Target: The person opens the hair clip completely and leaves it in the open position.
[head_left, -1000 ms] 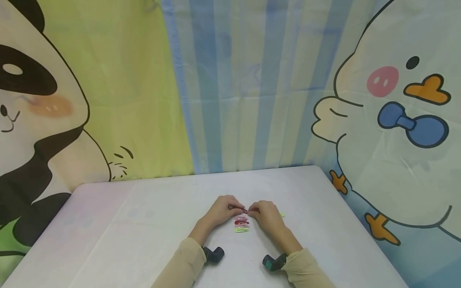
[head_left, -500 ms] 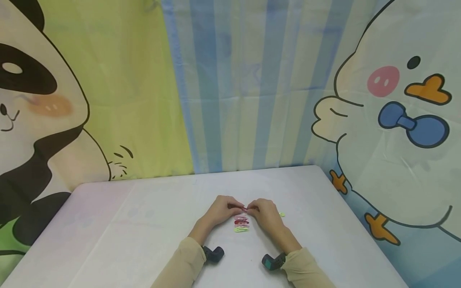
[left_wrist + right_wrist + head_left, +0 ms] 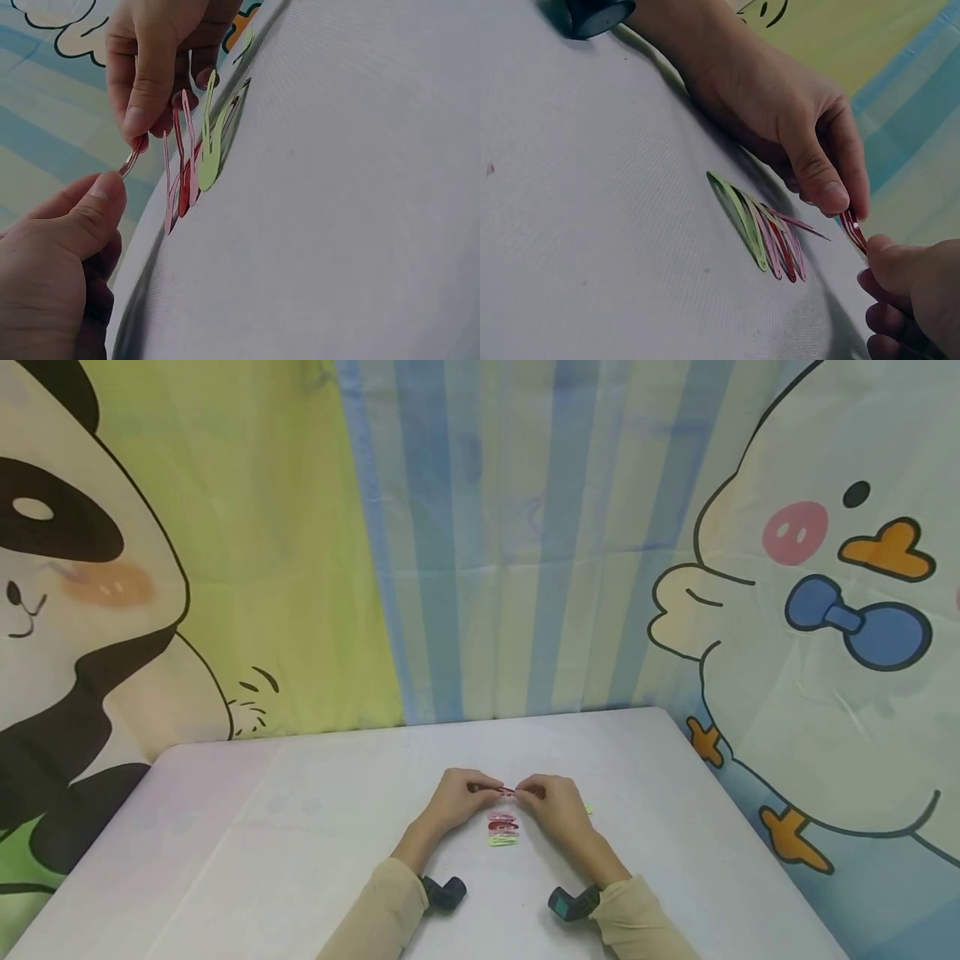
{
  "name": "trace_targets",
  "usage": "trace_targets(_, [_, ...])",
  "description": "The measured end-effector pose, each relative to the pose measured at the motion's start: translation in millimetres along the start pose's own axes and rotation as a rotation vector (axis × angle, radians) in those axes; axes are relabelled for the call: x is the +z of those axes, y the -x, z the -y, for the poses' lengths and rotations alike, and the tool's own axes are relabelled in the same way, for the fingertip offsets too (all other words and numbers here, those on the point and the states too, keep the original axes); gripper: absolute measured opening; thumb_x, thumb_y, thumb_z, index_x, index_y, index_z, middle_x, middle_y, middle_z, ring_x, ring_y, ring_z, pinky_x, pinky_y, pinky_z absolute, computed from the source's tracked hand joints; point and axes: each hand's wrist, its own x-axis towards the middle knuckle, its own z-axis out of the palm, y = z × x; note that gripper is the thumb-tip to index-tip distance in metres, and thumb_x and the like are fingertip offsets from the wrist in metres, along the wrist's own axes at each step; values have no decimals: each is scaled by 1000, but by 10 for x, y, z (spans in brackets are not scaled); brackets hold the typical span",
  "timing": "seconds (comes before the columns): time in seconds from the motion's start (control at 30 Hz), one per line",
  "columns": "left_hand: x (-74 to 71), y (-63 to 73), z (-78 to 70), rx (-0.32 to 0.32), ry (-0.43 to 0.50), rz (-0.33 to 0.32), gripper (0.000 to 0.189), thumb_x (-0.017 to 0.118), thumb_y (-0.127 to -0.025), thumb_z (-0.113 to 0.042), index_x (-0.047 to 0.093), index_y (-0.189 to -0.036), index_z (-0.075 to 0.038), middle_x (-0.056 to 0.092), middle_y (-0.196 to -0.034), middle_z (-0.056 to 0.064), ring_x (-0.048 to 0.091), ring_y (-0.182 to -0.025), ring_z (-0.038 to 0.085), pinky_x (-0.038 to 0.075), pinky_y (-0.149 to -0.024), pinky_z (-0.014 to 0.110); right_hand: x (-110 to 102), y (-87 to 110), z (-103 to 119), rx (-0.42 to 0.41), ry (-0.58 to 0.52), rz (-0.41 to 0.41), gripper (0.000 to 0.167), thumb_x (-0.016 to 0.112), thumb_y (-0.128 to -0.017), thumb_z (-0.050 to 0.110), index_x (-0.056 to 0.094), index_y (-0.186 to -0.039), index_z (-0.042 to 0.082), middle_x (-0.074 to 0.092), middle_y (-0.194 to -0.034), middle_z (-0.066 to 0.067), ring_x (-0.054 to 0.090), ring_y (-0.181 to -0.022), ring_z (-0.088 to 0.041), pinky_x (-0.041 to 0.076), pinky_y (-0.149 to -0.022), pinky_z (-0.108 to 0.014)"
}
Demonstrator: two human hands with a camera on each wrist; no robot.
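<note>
A red snap hair clip (image 3: 507, 792) is pinched at its two ends, just beyond a row of hair clips on the table. My left hand (image 3: 459, 797) grips one end between thumb and fingers; my right hand (image 3: 553, 802) grips the other. Both hands (image 3: 64, 247) (image 3: 919, 292) and the red clip (image 3: 853, 231) show in the wrist views. The row holds a green clip (image 3: 210, 161), pink clips (image 3: 190, 161) and a red clip (image 3: 181, 180), lying side by side nearer to me than the hands.
Another green clip (image 3: 588, 811) lies right of my right hand, partly hidden by it. The white table (image 3: 300, 860) ends at a curtain (image 3: 495, 543) printed with cartoon animals. A dark camera sits on each wrist, low over the table.
Both hands stay on the red clip and have shifted slightly away from the row. The left hand has moved a little left, and more of the clip shows between the fingertips.
</note>
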Motion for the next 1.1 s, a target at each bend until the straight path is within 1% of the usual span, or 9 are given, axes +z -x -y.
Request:
trace_targets(0.1, [-6, 26, 5, -22, 23, -23, 13, 74, -82, -28, 77, -95, -25, 72, -88, -13, 56, -69, 5, 45, -62, 21, -1, -4, 9, 34, -64, 10, 6, 71, -85, 26, 74, -88, 22, 72, -88, 8, 64, -87, -9, 51, -80, -33])
trace_targets(0.3, [-1, 70, -1, 22, 83, -71, 11, 71, -85, -24, 77, -95, -22, 71, -85, -11, 52, -67, 7, 43, -61, 22, -16, 3, 23, 127, -175, 67, 9, 70, -86, 27, 74, -88, 20, 72, -89, 6, 62, -86, -11, 50, -78, -34])
trace_targets(0.4, [26, 80, -4, 23, 128, -62, 12, 68, -87, -28, 76, -94, -23, 72, -87, -9, 52, -69, 6, 42, -63, 21, -26, 11, 14, 164, -208, 74, 10, 69, -87, 27, 73, -88, 17, 72, -87, 4, 62, -85, -12, 50, -77, -34])
trace_targets(0.5, [51, 86, -19, -13, 178, -42, 15, 67, -87, -33, 76, -95, -24, 73, -91, -8, 55, -74, 6, 43, -67, 21, -26, 9, 17, 213, -235, 80, 10, 67, -88, 24, 73, -87, 15, 71, -85, 3, 61, -82, -11, 50, -75, -32])
trace_targets(0.67, [52, 108, -50, -132, 282, -44, 20, 68, -88, -30, 75, -100, -16, 73, -96, -3, 62, -86, 10, 48, -74, 23, -26, -33, 91, 276, -283, 135, 12, 65, -90, 18, 72, -90, 9, 70, -85, -1, 59, -77, -13, 50, -69, -28])
trace_targets(0.8, [28, 112, -55, -278, 354, -74, 20, 70, -86, -30, 74, -99, -16, 72, -92, -2, 61, -80, 11, 48, -67, 25, -30, -104, 163, 340, -317, 177, 14, 64, -90, 17, 72, -93, 6, 68, -84, -2, 57, -73, -13, 48, -64, -26])
trace_targets(0.87, [12, 107, -68, -337, 387, -95, 20, 72, -84, -31, 75, -96, -16, 72, -89, 0, 60, -76, 12, 47, -64, 25, -30, -139, 194, 369, -333, 194, 15, 64, -90, 17, 72, -94, 4, 68, -82, -3, 55, -71, -14, 47, -61, -25])
trace_targets(0.93, [-10, 97, -94, -384, 400, -114, 21, 73, -82, -32, 75, -94, -15, 72, -88, 0, 60, -75, 12, 46, -63, 26, -31, -172, 228, 397, -349, 205, 16, 64, -90, 17, 71, -95, 4, 68, -82, -4, 55, -70, -14, 46, -60, -24])
trace_targets(1.1, [-56, 82, -162, -460, 386, -152, 19, 75, -81, -30, 76, -91, -14, 72, -87, 0, 62, -76, 12, 45, -63, 28, -25, -221, 280, 441, -394, 202, 18, 64, -90, 19, 71, -96, 4, 68, -83, -5, 55, -69, -14, 45, -59, -24])
